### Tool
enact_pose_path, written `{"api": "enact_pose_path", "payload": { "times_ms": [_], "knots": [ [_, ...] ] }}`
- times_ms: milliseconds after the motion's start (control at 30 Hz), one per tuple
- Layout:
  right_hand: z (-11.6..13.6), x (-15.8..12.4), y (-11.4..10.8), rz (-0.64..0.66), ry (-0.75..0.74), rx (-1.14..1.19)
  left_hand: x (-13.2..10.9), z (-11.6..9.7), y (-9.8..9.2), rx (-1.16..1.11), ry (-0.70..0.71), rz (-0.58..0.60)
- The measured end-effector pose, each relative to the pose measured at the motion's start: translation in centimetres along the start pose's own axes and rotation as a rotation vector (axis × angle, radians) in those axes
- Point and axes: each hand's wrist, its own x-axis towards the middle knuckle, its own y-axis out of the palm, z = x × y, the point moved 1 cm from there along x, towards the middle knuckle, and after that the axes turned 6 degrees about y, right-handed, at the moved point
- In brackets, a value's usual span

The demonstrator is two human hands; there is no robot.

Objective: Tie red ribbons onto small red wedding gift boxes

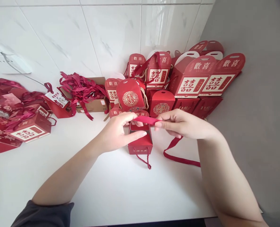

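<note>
A red ribbon (147,120) is stretched between my two hands above a small red box (140,147). My left hand (117,130) has its fingers round the ribbon's left part, with the thumb stretched out below. At the right, my right hand (180,124) pinches the ribbon between thumb and fingers, and its long tail curls down onto the white table (130,192). The small box stands with its upper part open and a twisted red cord hanging at its front. My hands partly hide its top.
Several red gift boxes (191,85) are stacked against the tiled wall (113,34). A cardboard box (92,107) heaped with red ribbons (80,86) stands at the back left. Further left are a white-labelled box (57,101), another decorated box (31,129) and a large red bag (2,138).
</note>
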Motion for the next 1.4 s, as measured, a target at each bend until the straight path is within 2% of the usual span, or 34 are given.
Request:
{"api": "enact_pose_path", "payload": {
  "times_ms": [67, 133, 300, 467, 633, 900, 1133, 1267, 1400],
  "knots": [
    [-0.5, -0.8, -1.4, 0.012, 0.075, -0.052, 0.2, 0.4, -0.2, 0.099, 0.016, 0.065],
    [-1.2, -1.3, -2.4, 0.09, 0.135, -0.073, 0.3, 0.7, -0.1, 0.152, 0.019, 0.126],
    [-2.4, -0.7, -2.9, 0.211, 0.203, -0.08, 0.4, 1.3, 1.0, 0.164, -0.022, 0.21],
    [-2.6, -0.4, -2.8, 0.24, 0.224, -0.076, 0.7, 2.4, 1.8, 0.192, 0.001, 0.276],
    [-2.7, -0.7, -3.2, 0.214, 0.209, -0.054, 0.8, 2.7, 1.9, 0.182, 0.006, 0.313],
    [-2.5, -0.1, -2.6, 0.245, 0.196, -0.073, 0.9, 2.8, 2.0, 0.147, 0.006, 0.294],
    [-2.9, 1.2, -1.8, 0.318, 0.149, -0.044, 1.0, 2.4, 2.1, 0.096, -0.064, 0.177],
    [-2.8, 1.6, -1.3, 0.313, 0.133, -0.077, 1.2, 2.9, 2.6, 0.124, 0.006, 0.092],
    [-2.8, 1.6, -1.2, 0.318, 0.081, -0.077, 1.5, 3.4, 2.8, 0.296, 0.151, 0.038]
  ]
}}
